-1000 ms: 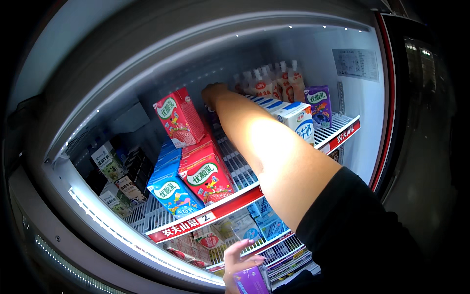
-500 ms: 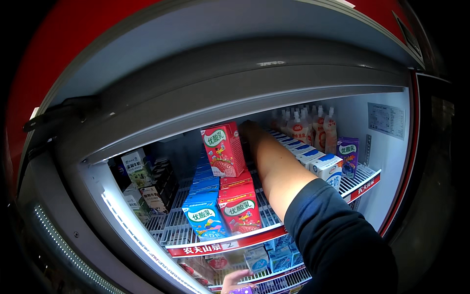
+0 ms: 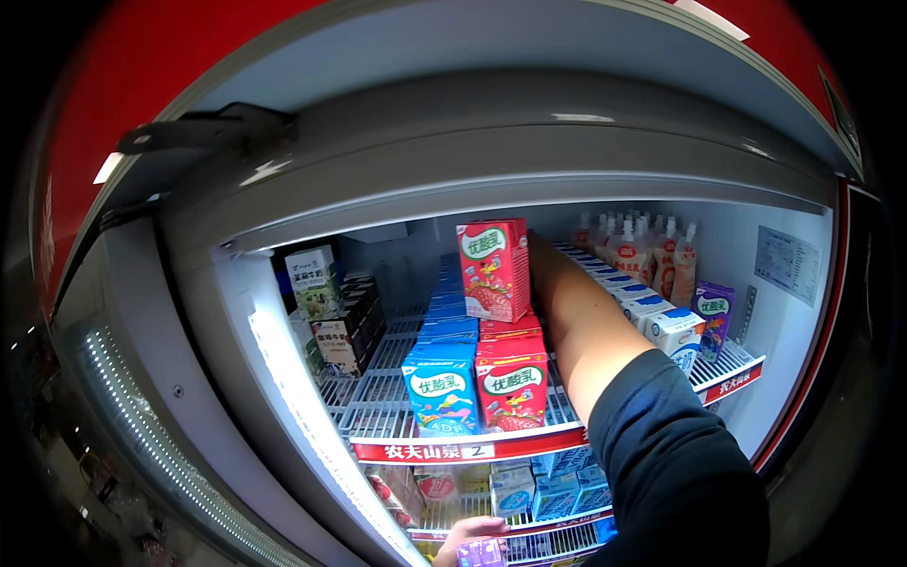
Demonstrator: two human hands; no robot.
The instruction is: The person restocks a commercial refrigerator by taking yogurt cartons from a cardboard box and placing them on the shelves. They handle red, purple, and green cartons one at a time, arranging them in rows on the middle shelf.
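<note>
My right forearm [image 3: 588, 317] stretches deep onto the upper shelf, between a row of red drink cartons [image 3: 511, 389] and a row of white-and-blue milk cartons [image 3: 677, 331]. Its hand is lost in shadow at the back, partly behind a red carton [image 3: 494, 269] standing on top of the red row, so the fingers cannot be made out. Low in the picture, in front of the lower shelf, my left hand [image 3: 470, 535] is closed on a purple carton [image 3: 483, 554], of which only the top shows. Blue cartons [image 3: 440, 389] stand left of the red row.
Black and white cartons [image 3: 345, 326] stand at the shelf's left. At the right are spouted pouches [image 3: 664, 260] and a purple carton [image 3: 712, 317]. A red label strip [image 3: 539, 444] edges the wire shelf. Light-blue cartons [image 3: 556, 493] sit below. The fridge door [image 3: 161, 378] is open at left.
The view has shifted, so the shelves appear farther right. My right arm stays reached in at the back of the shelf; my left hand still holds the purple carton.
</note>
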